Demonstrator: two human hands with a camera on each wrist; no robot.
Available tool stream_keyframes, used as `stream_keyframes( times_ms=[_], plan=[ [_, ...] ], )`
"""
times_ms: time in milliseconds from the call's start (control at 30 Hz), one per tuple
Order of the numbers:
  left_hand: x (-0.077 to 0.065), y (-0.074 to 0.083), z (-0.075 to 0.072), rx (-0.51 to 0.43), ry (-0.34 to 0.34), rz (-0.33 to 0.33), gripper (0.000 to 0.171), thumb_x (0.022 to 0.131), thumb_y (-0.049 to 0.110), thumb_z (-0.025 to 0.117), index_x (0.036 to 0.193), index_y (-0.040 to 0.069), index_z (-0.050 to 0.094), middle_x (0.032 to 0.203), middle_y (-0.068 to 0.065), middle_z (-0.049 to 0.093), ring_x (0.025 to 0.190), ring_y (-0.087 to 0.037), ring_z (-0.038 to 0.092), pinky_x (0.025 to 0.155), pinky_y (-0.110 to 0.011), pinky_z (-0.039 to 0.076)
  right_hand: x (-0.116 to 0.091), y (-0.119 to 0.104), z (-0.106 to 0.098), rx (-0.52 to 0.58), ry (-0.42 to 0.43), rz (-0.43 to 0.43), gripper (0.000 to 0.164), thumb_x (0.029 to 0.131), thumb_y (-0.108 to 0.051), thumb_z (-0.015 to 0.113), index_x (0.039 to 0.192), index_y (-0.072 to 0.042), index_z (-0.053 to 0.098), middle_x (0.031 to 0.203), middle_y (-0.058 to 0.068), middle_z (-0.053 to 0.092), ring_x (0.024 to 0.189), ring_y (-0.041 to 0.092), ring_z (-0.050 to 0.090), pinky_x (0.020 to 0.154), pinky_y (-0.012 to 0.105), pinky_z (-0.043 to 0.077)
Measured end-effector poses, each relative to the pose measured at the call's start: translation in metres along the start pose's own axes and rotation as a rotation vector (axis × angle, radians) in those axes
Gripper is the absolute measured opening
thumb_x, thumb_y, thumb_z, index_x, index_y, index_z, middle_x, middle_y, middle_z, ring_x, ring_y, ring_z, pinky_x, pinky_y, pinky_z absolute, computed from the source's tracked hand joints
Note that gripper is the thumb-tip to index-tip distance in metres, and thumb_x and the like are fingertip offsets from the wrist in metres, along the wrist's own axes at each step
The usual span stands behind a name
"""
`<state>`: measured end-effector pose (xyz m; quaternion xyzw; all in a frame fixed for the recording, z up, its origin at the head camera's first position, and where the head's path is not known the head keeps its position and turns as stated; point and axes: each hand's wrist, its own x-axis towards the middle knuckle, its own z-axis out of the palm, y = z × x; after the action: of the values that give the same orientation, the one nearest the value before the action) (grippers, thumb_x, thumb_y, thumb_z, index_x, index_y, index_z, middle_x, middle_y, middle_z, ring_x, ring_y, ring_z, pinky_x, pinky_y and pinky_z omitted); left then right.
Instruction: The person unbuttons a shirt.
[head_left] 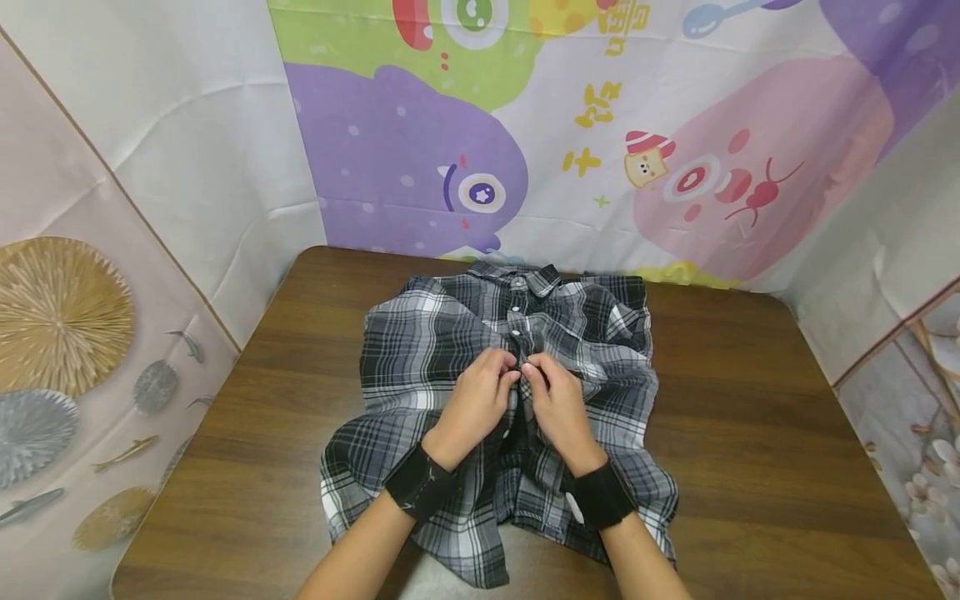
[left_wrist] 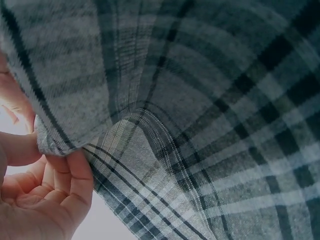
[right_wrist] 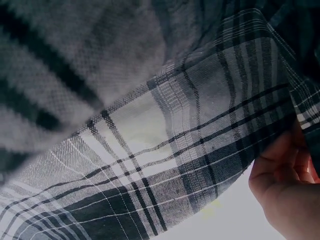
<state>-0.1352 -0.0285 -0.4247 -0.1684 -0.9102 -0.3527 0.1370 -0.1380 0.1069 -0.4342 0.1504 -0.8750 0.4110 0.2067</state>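
A black, grey and white plaid button-front shirt (head_left: 420, 350) lies front up, its collar (head_left: 517, 279) toward the back of the table. Small white buttons (head_left: 516, 309) run down the upper placket. Below them the front edges stand apart toward the hem. My left hand (head_left: 474, 404) pinches one front edge midway down; in the left wrist view its thumb and fingers (left_wrist: 55, 182) grip the folded cloth. Close beside it, my right hand (head_left: 558, 408) pinches the other edge with thumb and forefinger. Cloth hides those fingertips in the right wrist view, and the button between the hands cannot be made out.
The shirt lies on a brown wooden table (head_left: 750, 433) with rounded corners. Behind hangs a printed cartoon curtain (head_left: 570, 200), with pale patterned cloths (head_left: 225, 150) at the sides. Black bands (head_left: 423, 483) wrap both wrists.
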Motion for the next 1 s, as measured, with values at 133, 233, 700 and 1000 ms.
stream_keyframes(
  times_ms=[133,233,700,1000],
  plan=[
    [-0.0004,0.0,0.0,-0.011,0.02,0.023,0.009,0.094,0.012,0.054,0.097,0.005,0.058,0.088,-0.005,0.057,0.073,-0.015,0.056,0.065,-0.029,0.048,0.0002,0.0001,-0.0004,0.011,0.005,-0.005,0.012,0.093,-0.011,0.055,0.091,-0.001,0.061,0.077,0.01,0.061,0.067,0.018,0.053,0.063,0.033,0.045],
    [-0.0003,0.0002,0.0,-0.015,0.033,0.034,0.007,0.094,0.011,0.054,0.095,0.006,0.058,0.088,-0.004,0.057,0.072,-0.014,0.056,0.064,-0.028,0.047,0.0007,0.0005,-0.0006,0.026,0.002,0.0,0.013,0.093,-0.012,0.054,0.091,-0.001,0.062,0.079,0.01,0.061,0.068,0.018,0.054,0.063,0.033,0.045],
    [0.0003,-0.0005,0.0009,-0.061,0.086,0.078,0.005,0.093,0.009,0.054,0.09,0.007,0.059,0.084,-0.004,0.056,0.069,-0.013,0.054,0.061,-0.026,0.046,0.0029,0.0052,-0.0012,0.118,-0.055,0.109,0.016,0.095,-0.015,0.052,0.093,-0.003,0.062,0.076,0.008,0.057,0.068,0.015,0.049,0.063,0.028,0.041],
    [-0.0004,-0.0019,0.0049,-0.094,0.085,0.088,0.006,0.095,0.008,0.051,0.092,0.006,0.056,0.085,-0.004,0.054,0.068,-0.012,0.049,0.06,-0.024,0.042,0.0057,0.0088,-0.0011,0.242,-0.099,0.214,0.017,0.095,-0.015,0.051,0.093,-0.002,0.062,0.081,0.008,0.057,0.075,0.014,0.049,0.069,0.025,0.04]
  ],
)
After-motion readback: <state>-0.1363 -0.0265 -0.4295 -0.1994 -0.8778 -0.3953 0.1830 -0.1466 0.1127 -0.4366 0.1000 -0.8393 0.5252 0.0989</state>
